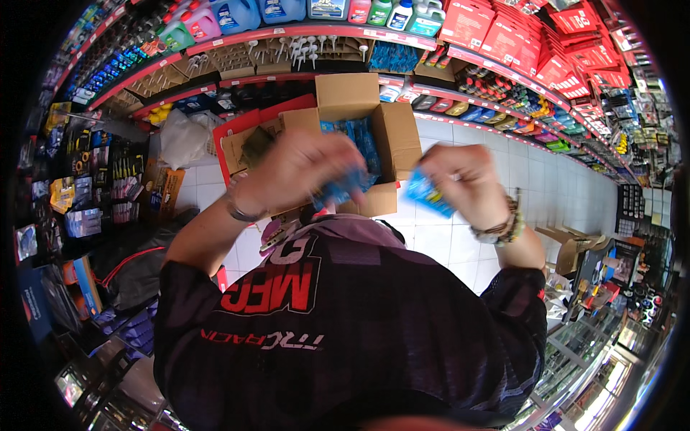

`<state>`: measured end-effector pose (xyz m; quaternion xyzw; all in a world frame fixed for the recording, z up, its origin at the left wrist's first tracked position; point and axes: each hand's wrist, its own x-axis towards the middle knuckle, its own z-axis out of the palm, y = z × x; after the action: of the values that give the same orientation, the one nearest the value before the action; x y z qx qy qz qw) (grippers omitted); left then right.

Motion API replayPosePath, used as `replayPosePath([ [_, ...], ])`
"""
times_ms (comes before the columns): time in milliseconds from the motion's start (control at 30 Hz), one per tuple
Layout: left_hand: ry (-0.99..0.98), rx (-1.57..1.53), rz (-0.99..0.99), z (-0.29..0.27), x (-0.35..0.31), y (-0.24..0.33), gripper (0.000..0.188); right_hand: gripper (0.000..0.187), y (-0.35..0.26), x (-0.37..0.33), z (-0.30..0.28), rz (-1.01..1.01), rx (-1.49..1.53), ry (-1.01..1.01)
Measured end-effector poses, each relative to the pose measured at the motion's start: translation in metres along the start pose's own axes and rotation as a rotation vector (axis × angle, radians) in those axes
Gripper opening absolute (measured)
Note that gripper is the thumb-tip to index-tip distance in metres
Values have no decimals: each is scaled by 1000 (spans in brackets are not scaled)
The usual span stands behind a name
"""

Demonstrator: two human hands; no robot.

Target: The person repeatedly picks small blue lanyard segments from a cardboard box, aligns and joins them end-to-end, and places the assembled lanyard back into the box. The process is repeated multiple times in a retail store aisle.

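Observation:
In front of me an open cardboard box [401, 140] stands with its flaps folded out, and blue plastic packets [365, 144] lie inside it. My left hand [298, 165], blurred by motion, is over the box's near left side. Its fingers are closed on a blue packet [340, 191], whose outline is smeared. To the right of the box, my right hand [467, 181] pinches another blue packet [429, 195] with a yellow mark on it. This packet hangs above the white floor tiles, apart from the box.
Behind the box run shelves [287, 77] with bottles, jugs and white funnels. Red packs [503, 36] fill the upper right shelf. A white plastic bag [185, 136] and a red-edged carton [224, 154] stand left of the box. Loose cardboard [568, 244] lies at the right.

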<state>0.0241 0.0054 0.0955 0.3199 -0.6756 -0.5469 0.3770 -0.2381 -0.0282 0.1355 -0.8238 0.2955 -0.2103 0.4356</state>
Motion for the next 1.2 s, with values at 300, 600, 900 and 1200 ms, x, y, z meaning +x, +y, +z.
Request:
replayPosePath([
  [300,334,125,280,-1,2,-60,32,28,74,32,41,-321,-357,189],
  [600,-1,-371,-167,16,14,-97,34,24,73,40,35,209,522,174],
  [900,-473,161,-98,15,25,-46,24,27,55,21,-5,232,309,-728],
  [1200,-102,50,153,20,11,-8,29,26,14,-9,8,-59,35,-177],
])
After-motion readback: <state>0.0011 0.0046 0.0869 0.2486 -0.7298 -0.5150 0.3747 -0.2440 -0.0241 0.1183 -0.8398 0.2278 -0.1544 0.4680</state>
